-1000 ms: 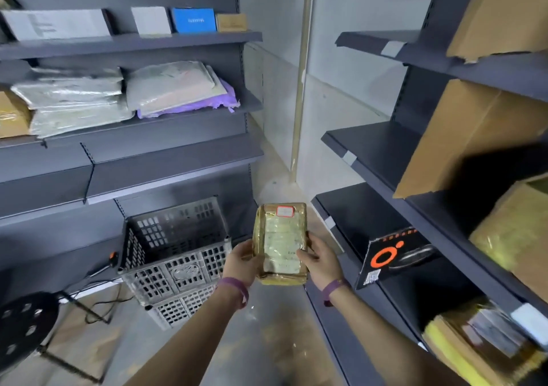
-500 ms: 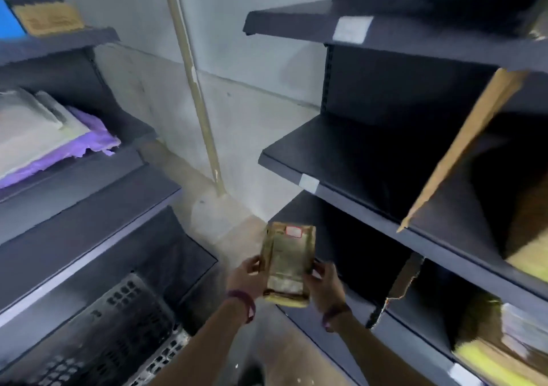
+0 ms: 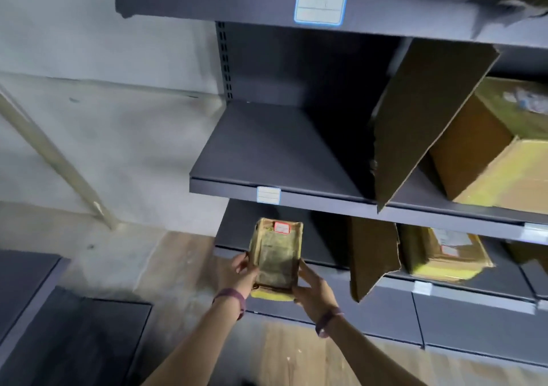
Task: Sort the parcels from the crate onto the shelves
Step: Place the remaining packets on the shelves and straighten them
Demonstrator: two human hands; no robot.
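Observation:
A small brown parcel point(image 3: 275, 255) wrapped in clear tape, with a red-edged sticker at its top, stands upright between my hands. My left hand point(image 3: 244, 274) grips its left edge and my right hand point(image 3: 312, 289) holds its right side near the bottom. The parcel is in front of the dark grey shelving, just below the front lip of the middle shelf point(image 3: 296, 199). The left part of that shelf is bare. The crate is out of view.
A cardboard divider point(image 3: 421, 124) leans on the middle shelf, with a taped box point(image 3: 498, 160) to its right. The lower shelf point(image 3: 444, 286) holds another cardboard sheet point(image 3: 370, 255) and a parcel point(image 3: 441, 255). The top shelf point(image 3: 237, 3) runs overhead. Another shelf unit's corner point(image 3: 26, 276) sits at lower left.
My view has swung right from the crate and left shelving to face the right shelving. Both hands have kept hold of the parcel and carried it toward the shelves.

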